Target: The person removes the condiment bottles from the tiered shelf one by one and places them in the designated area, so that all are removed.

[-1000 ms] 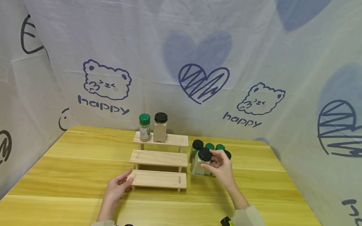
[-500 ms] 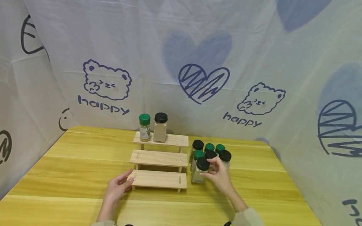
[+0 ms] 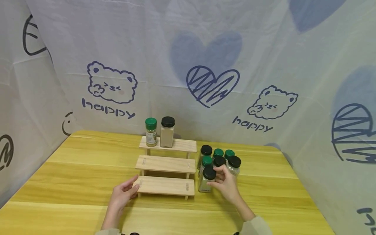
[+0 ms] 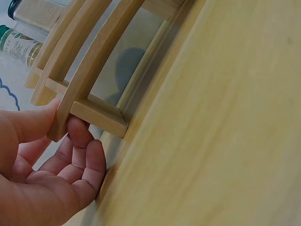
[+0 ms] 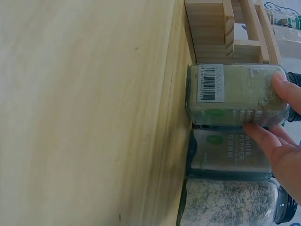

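The three-tier wooden rack (image 3: 167, 186) stands mid-table. My left hand (image 3: 121, 195) pinches the left end of its lowest board, thumb on one face and index finger on the other in the left wrist view. My right hand (image 3: 227, 186) grips a square spice jar (image 5: 235, 89) with a black lid, thumb and fingers on opposite sides below the lid. This jar stands upright at the rack's right, front of a jar group. Directly beside it in the right wrist view is a white pepper jar (image 5: 225, 153), then a jar of speckled seasoning (image 5: 230, 202).
On the top tier stand a green-lidded spice bottle (image 3: 151, 133) and a black-lidded jar (image 3: 167, 133). Several more jars with black or green lids, among them a green-lidded one (image 3: 207, 160), crowd behind my right hand. A printed curtain (image 3: 164, 98) hangs behind the table.
My right hand has lowered the black-lidded jar and brought it toward the table's front, uncovering the jars behind. The left hand has stayed on the rack.
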A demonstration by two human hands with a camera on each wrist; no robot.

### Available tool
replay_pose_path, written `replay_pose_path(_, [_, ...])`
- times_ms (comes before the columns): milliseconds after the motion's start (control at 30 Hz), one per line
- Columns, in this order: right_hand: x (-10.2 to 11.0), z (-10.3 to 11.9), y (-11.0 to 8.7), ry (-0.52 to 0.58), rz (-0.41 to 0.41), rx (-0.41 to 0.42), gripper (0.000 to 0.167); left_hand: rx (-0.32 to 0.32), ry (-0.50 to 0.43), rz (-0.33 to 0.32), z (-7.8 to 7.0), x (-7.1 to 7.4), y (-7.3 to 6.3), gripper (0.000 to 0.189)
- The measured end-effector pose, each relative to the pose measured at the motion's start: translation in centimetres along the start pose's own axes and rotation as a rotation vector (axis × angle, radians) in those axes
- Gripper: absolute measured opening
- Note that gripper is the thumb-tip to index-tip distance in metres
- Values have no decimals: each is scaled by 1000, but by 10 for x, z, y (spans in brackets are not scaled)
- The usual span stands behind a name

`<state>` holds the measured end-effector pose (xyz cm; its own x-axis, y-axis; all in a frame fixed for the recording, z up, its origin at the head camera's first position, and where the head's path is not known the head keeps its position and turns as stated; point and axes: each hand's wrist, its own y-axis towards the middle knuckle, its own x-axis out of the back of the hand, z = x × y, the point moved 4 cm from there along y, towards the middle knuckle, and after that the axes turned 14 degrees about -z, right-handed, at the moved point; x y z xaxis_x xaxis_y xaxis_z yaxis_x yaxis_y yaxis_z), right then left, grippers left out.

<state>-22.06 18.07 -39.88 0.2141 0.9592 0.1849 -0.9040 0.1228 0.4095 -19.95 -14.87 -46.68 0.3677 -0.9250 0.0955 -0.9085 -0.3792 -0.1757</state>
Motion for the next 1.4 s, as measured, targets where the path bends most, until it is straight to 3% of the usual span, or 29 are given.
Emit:
replay_pose_path(167, [-1,1,0,-6,1,16,42,0,4,7,-1,0,0,44])
replay_pose_path(333, [-1,0,0,-42,5,93,41,-8,13,10,-1,0,0,43])
replay_pose_path(633, [1,-24,1,-105,11,141,45,-11,11,0,-1,-1,0,42])
replay_pose_path(1000, [6,-18,3,-200,6,175,51,-17,6,0,1,0,0,43])
replay_pose_path(1300, [13,-8,3,-243,-82,160,41,-11,0,-13,0,1,0,42])
replay_pose_path(1400, [14,-1,3,-236,-128,203,36,-11,3,-14,0,1,0,42])
